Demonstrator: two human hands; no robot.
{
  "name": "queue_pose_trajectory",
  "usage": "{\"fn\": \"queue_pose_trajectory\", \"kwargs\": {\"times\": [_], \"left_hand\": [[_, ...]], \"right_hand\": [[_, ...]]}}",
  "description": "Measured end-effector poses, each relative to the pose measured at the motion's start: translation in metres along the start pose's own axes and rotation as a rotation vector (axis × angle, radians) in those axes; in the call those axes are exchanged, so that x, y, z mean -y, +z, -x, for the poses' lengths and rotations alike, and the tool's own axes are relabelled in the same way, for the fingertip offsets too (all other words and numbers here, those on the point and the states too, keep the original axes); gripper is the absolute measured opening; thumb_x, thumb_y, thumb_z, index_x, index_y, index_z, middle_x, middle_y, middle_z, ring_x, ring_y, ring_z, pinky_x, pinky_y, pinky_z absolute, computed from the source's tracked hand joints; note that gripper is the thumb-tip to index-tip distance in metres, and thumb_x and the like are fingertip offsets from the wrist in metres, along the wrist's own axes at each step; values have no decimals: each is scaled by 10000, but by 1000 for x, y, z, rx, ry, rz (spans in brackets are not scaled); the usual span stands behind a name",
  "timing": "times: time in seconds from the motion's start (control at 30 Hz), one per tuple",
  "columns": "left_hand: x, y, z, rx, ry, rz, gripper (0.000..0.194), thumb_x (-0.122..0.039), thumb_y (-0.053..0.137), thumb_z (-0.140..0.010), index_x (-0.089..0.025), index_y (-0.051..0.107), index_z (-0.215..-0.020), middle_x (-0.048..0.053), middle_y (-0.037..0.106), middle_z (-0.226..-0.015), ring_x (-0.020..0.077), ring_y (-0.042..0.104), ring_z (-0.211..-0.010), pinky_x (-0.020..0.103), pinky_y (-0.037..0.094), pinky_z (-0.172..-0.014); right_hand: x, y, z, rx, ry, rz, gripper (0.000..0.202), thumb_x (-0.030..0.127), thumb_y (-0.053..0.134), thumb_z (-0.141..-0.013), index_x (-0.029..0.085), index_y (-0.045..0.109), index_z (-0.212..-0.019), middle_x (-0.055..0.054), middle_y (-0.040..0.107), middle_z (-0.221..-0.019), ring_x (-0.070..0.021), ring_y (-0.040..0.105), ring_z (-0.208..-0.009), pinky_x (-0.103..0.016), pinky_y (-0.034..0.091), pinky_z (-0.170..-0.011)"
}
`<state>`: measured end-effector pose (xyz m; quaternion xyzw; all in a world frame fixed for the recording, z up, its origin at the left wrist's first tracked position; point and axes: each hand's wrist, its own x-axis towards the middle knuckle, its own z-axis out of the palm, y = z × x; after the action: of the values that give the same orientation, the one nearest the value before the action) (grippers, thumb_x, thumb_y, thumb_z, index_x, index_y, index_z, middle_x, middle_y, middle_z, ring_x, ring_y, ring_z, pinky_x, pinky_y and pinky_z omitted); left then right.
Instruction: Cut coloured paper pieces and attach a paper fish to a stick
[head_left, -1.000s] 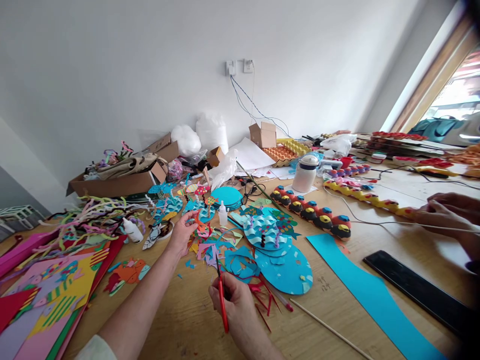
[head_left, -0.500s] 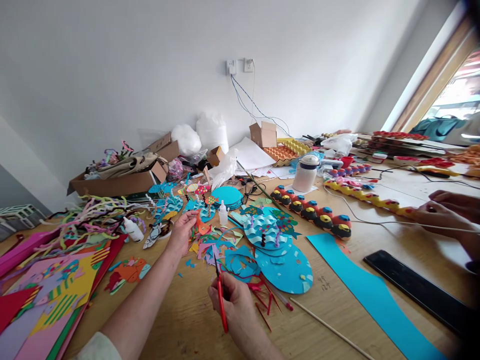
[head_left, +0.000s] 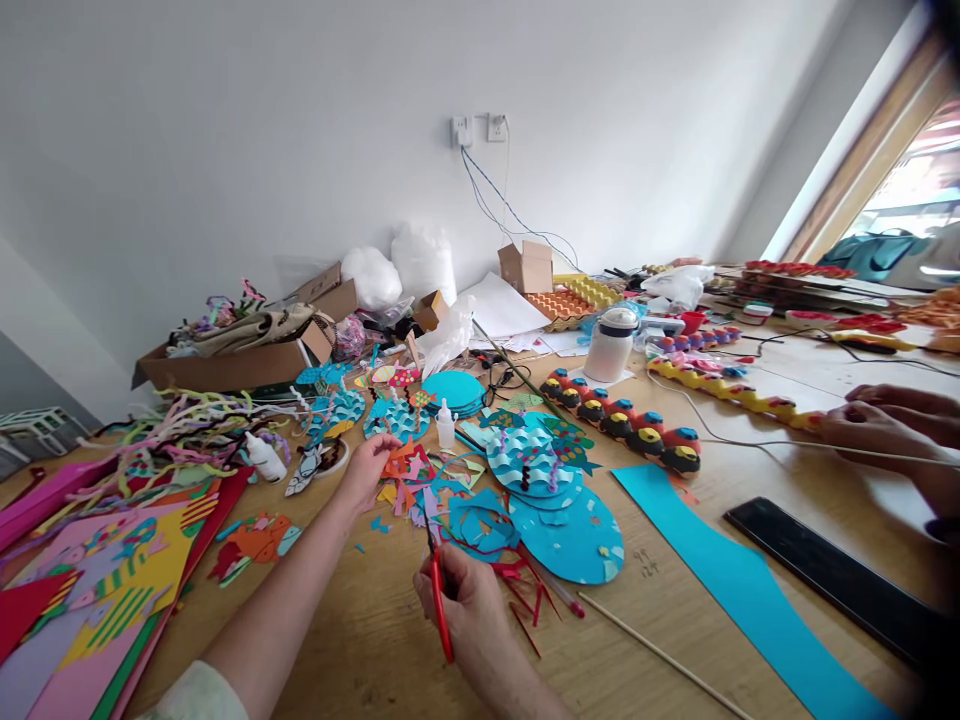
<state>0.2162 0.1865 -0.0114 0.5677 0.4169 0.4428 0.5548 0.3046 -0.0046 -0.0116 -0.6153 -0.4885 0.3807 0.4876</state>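
My right hand (head_left: 469, 610) is closed around red-handled scissors (head_left: 441, 610), whose blades point away from me over the edge of the paper scraps. My left hand (head_left: 369, 470) is at the scrap pile, thumb and fingers pinched at an orange paper piece (head_left: 396, 462); the fingertips partly hide where it is gripped. Purple, pink and yellow paper scraps (head_left: 424, 505) lie loosely between the hands. To the right are blue paper ring cut-outs (head_left: 480, 525) and a blue paper disc (head_left: 574, 540). Thin red strips (head_left: 536, 595) lie beside my right hand.
A small white glue bottle (head_left: 445, 427) stands behind the scraps. Coloured paper sheets (head_left: 97, 620) are stacked at left. A phone (head_left: 810, 560), a blue paper strip (head_left: 720, 560) and a wooden stick (head_left: 660, 655) lie right. Another person's hands (head_left: 885, 430) work at the far right.
My left hand has lowered slightly toward the scraps, bringing the orange paper down among them. My right hand and the scissors have hardly moved.
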Motion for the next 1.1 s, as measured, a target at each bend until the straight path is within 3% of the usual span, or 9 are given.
{"fn": "queue_pose_trajectory", "kwargs": {"times": [0.3, 0.47, 0.6, 0.93, 1.1], "left_hand": [[4, -25, -9, 17, -21, -285, 250, -80, 575, -558, -187, 648, -772, 6, 662, -681, 171, 611, -647, 255, 458, -595], [9, -38, -11, -30, -47, -418, 108, -137, 606, -678, -169, 616, -780, 30, 640, -799, 170, 598, -762, 281, 468, -669], [18, -38, -10, -54, -100, -516, 212, -265, 496, -816, -136, 548, -977, 51, 585, -979, 155, 574, -819, 352, 481, -711], [24, -32, -20, -107, -143, -599, 299, -281, 488, -819, -154, 494, -1090, 75, 536, -1093, 188, 554, -910, 394, 471, -756], [22, -30, -22, -93, -95, -568, 303, -282, 494, -815, -155, 499, -1090, 73, 533, -1105, 193, 552, -913, 388, 474, -750]], "right_hand": [[1, 1, 1, 14, -13, 28, 112, 195, 428, -649, 175, 399, -543, 44, 360, -505, -81, 317, -495, -192, 220, -444], [1, 1, 2, 21, -27, 35, 123, 189, 426, -657, 179, 388, -540, 47, 356, -504, -78, 314, -490, -189, 217, -441], [1, 1, 3, 29, -24, 43, 133, 186, 430, -658, 180, 377, -536, 51, 337, -503, -79, 301, -493, -195, 202, -439], [-3, 3, 1, 34, -23, 56, 130, 195, 432, -652, 188, 373, -536, 50, 346, -504, -83, 306, -486, -202, 199, -442], [-5, 4, 0, 24, -14, 71, 155, 215, 446, -651, 192, 372, -516, 47, 359, -481, -87, 319, -477, -205, 191, -435]]}}
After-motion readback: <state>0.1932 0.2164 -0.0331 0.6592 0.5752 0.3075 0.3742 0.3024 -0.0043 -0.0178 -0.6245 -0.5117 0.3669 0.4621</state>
